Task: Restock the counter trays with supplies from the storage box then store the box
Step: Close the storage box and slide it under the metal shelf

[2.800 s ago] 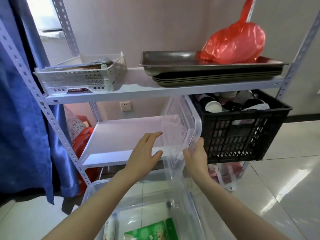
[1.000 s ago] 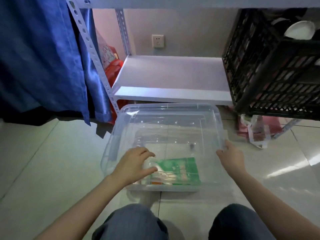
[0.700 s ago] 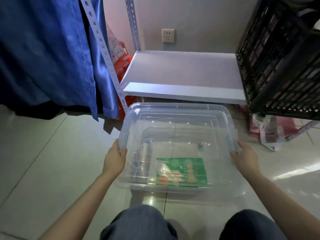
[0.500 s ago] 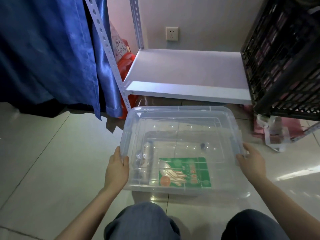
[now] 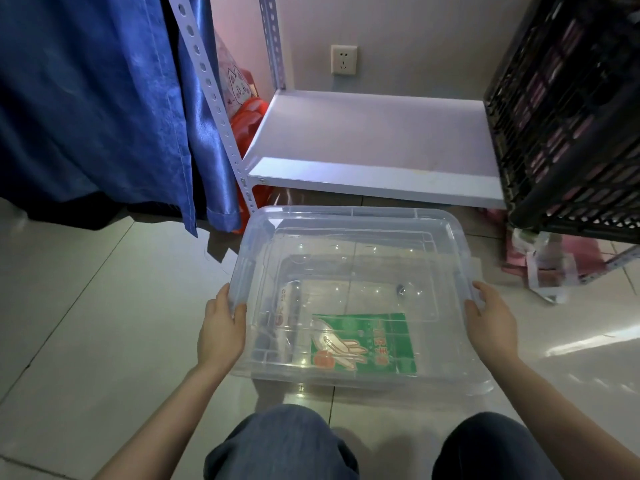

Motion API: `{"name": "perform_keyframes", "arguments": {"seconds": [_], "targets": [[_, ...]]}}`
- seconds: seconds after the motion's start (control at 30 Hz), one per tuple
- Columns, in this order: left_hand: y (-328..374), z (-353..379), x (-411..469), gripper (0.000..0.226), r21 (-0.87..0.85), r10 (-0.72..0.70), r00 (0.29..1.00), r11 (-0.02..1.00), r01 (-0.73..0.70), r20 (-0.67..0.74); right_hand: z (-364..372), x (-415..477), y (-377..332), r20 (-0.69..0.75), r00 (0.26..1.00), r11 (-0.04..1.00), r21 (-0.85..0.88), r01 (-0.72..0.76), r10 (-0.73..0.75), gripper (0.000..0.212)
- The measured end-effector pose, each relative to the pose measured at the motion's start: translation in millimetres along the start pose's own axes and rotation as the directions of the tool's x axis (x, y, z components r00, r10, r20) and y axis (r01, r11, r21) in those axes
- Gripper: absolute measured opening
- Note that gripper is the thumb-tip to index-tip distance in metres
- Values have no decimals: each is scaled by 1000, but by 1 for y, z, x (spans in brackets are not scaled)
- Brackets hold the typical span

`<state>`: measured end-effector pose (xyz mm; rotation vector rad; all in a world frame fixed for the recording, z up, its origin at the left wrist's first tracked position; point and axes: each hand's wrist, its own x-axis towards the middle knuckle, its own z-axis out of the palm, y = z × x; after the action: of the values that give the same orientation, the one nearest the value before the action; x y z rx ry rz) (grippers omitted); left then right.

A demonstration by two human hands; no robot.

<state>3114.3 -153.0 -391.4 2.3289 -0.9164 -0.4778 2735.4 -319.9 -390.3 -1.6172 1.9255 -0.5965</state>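
A clear plastic storage box [image 5: 349, 216] with its clear lid on sits on the tiled floor in front of my knees. Through the lid I see a green glove packet [image 5: 363, 344] and a small white roll or bottle [image 5: 289, 303] inside. My left hand [image 5: 221, 327] grips the box's left rim, thumb over the lid edge. My right hand [image 5: 491, 320] holds the right rim the same way. Just beyond the box is the white lower shelf [image 5: 374, 143] of a metal rack, with a bare stretch directly ahead.
A black slatted crate [image 5: 568, 116] fills the shelf's right end. A blue curtain [image 5: 104, 98] hangs at left beside the rack's perforated upright [image 5: 214, 105]. Red bags [image 5: 247, 119] sit behind the upright. Pink items [image 5: 554, 261] lie under the crate. A wall socket [image 5: 343, 59] is behind.
The lid went from upright in my hands onto the box. My hands then shifted from the lid top to the box's two side rims, and the view dropped toward the floor.
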Motion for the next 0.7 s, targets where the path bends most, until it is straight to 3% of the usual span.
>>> {"name": "perform_keyframes", "arguments": {"seconds": [0.53, 0.7], "targets": [[-12, 4, -16, 50, 33, 35, 999, 999, -34, -12, -7, -13, 10, 32, 999, 998, 64, -25, 23, 44], [-15, 5, -4, 45, -1, 13, 1000, 1000, -13, -1, 3, -15, 7, 11, 1000, 1000, 2, -5, 5, 42]]}}
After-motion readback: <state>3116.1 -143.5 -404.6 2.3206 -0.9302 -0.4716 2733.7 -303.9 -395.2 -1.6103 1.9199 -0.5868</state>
